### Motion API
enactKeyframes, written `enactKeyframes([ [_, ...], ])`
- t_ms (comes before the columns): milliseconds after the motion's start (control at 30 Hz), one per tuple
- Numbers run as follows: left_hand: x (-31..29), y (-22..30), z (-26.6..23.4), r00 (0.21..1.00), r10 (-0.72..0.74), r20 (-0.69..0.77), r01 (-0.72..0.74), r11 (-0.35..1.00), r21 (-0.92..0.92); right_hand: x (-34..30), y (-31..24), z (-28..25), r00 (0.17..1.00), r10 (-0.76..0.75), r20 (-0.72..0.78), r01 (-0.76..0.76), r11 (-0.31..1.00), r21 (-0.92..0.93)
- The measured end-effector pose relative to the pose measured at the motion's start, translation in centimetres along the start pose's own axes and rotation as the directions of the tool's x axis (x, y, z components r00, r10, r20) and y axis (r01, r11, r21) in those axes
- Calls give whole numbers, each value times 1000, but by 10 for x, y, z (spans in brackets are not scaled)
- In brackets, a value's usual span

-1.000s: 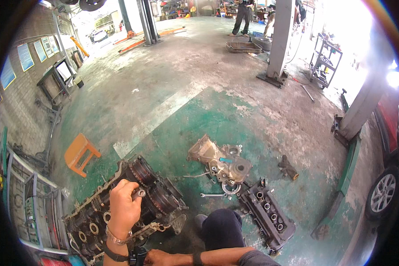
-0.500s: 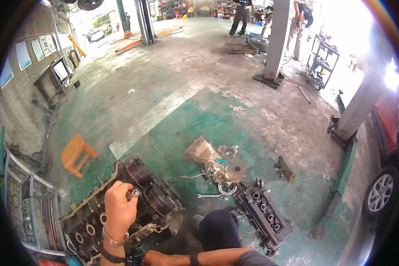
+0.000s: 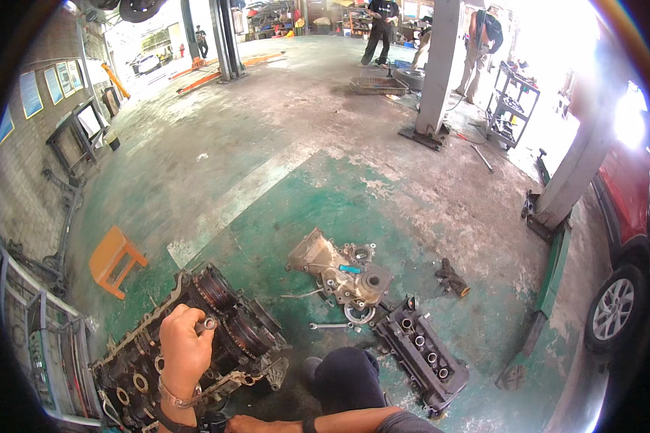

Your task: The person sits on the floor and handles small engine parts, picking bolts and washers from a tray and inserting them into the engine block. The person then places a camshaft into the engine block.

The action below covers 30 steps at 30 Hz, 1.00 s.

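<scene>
My left hand (image 3: 185, 346) is raised over a dark engine block (image 3: 133, 364) at the lower left. Its fingers are closed on a short, hollow-ended metal cylinder (image 3: 206, 324), which looks like a socket. Beneath that hand lie the block's round openings, and toothed rings (image 3: 213, 287) show at its far end. At the lower edge, my right hand (image 3: 242, 424) reaches across from the right, largely cut off, with its fingers hidden. Beside it is a dark object (image 3: 214, 420) that I cannot make out.
A cast engine cover (image 3: 350, 278), a wrench (image 3: 329, 325), a black valve cover (image 3: 422, 353) and a dark glove (image 3: 451, 278) lie on the green floor. An orange stool (image 3: 117, 261) stands left. Lift posts (image 3: 440, 72) and a red car (image 3: 628, 191) are at right; people stand far back.
The whole view has shifted slightly, so everything sits a little lower and further left. My left hand keeps its grip and stays over the engine block.
</scene>
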State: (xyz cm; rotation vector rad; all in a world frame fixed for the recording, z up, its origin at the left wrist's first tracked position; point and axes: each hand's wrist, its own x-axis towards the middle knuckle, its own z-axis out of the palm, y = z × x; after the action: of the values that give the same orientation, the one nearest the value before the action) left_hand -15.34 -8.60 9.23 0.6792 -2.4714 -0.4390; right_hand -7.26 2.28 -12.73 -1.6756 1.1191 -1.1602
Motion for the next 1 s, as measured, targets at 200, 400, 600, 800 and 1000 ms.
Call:
enactKeyframes([
  [200,-1,4,-2,997,66,-48,-68,997,-26,0,-10,-6,1000,10,6,-10,1000,-9],
  [400,1,2,0,993,-115,25,115,993,-1,-1,-8,-4,991,-86,-98,79,994,-77],
  [600,-2,2,-2,1000,-2,-5,2,1000,25,5,6,8,998,-65,24,69,969,-236],
  [800,1,6,-3,998,64,-22,-66,992,-110,1,1,5,998,35,58,-25,986,-164],
  [1000,1,3,-3,985,-164,55,167,984,-57,-1,-1,3,997,78,27,-75,991,-112],
])
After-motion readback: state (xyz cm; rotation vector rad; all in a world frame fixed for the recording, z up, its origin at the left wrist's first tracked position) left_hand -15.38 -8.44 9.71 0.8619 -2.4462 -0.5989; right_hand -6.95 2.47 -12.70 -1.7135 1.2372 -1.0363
